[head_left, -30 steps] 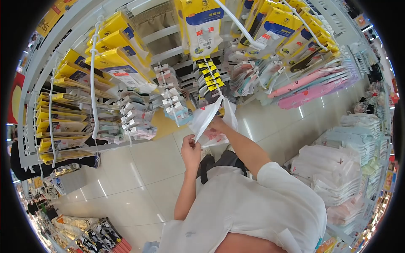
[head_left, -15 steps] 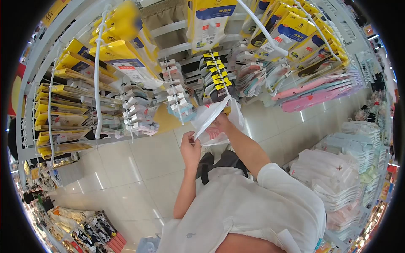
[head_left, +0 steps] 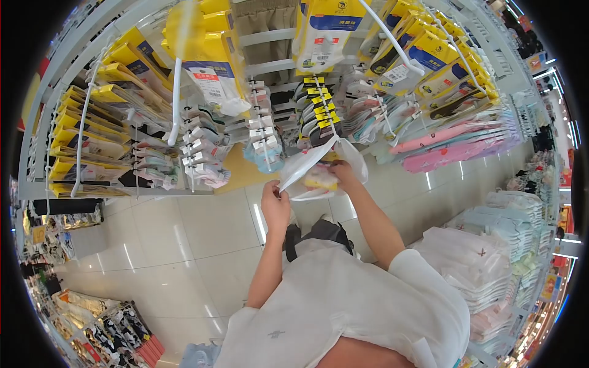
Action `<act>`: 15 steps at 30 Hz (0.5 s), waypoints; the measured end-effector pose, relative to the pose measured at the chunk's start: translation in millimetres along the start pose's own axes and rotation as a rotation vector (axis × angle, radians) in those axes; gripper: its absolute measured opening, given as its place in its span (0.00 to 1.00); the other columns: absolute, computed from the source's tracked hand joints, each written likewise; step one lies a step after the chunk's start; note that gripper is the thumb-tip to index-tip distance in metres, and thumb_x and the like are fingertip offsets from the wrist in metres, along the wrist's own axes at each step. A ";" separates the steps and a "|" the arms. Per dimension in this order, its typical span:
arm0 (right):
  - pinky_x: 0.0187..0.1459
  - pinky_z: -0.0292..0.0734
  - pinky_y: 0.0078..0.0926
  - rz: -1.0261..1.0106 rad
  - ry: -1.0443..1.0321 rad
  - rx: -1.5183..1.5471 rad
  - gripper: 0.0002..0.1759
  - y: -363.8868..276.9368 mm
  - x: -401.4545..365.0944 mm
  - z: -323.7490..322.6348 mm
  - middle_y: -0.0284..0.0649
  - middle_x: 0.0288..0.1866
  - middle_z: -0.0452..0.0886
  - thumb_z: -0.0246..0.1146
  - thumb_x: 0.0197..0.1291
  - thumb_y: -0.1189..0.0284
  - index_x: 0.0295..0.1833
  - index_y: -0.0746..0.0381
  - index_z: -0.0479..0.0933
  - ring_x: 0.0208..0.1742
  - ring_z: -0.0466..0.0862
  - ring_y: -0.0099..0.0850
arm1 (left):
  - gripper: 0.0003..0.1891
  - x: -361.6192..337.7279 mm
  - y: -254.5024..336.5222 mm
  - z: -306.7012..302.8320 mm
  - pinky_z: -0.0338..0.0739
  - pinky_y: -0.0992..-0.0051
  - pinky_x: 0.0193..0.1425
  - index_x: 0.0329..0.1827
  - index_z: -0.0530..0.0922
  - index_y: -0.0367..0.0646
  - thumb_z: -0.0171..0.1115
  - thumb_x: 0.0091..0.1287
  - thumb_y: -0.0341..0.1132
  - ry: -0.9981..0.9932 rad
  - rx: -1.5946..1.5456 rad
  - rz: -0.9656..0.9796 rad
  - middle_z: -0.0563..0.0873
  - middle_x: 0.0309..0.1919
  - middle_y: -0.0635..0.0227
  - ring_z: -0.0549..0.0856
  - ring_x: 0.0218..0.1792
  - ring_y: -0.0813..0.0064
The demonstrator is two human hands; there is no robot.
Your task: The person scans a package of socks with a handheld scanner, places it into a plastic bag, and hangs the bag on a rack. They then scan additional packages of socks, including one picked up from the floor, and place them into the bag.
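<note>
1. Where the pale, glossy tiled floor (head_left: 202,245) runs between the shop racks, a person in a white shirt (head_left: 343,300) stands facing a display wall.
2. Yellow packets (head_left: 92,116) hang in rows on hooks to the left and along the top. Small pairs of socks (head_left: 264,132) on white clips hang in the middle, and pink packs (head_left: 454,138) fan out to the right.
3. Stacks of folded pale clothes (head_left: 478,257) sit on shelves at the right side of the aisle.
4. The left hand (head_left: 275,205) is raised in front of the chest, with its fingers pinched tight on the lower edge of a white plastic bag (head_left: 305,164).
5. The right hand (head_left: 345,173) reaches in at the bag's far side. It is curled around a small yellow and pink packet (head_left: 320,178).
6. The bag is stretched between the two hands just below the hanging socks, with one corner pulled up towards them. It is thin, crinkled and partly see-through.
7. The packet shows as a blurred patch against the bag, and I cannot tell whether it is fully inside.
</note>
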State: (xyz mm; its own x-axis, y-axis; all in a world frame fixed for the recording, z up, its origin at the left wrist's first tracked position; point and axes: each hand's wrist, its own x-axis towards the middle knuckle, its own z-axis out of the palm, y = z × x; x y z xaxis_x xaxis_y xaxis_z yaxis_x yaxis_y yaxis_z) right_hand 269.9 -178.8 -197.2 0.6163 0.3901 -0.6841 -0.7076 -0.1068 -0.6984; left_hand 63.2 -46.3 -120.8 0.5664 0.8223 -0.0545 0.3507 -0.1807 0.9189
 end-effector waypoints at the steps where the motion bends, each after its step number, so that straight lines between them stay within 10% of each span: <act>1: 0.44 0.82 0.36 -0.030 -0.010 -0.084 0.30 -7.4 -25.1 4.5 0.52 0.53 0.76 0.63 0.53 0.80 0.63 0.71 0.65 0.43 0.83 0.40 | 0.13 1.5 -2.0 0.0 0.80 0.76 0.27 0.48 0.75 0.33 0.55 0.59 0.21 -0.002 -0.007 -0.006 0.77 0.30 0.63 0.79 0.27 0.76; 15: 0.43 0.79 0.22 -0.224 -0.221 -0.374 0.28 -54.3 -201.9 -11.7 0.41 0.49 0.81 0.65 0.56 0.78 0.62 0.68 0.67 0.42 0.83 0.27 | 0.15 -19.2 24.1 -1.2 0.76 0.74 0.42 0.48 0.73 0.36 0.64 0.59 0.28 0.074 -0.159 0.103 0.80 0.38 0.63 0.80 0.36 0.73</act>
State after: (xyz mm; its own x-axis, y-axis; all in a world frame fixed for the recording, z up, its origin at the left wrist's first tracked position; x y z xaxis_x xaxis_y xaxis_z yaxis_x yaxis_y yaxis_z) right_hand 187.9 -262.5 -23.6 0.6223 0.6217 -0.4757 -0.3686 -0.3035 -0.8787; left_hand 59.8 -65.7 -97.2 0.5350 0.8422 0.0665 0.1680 -0.1832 0.9686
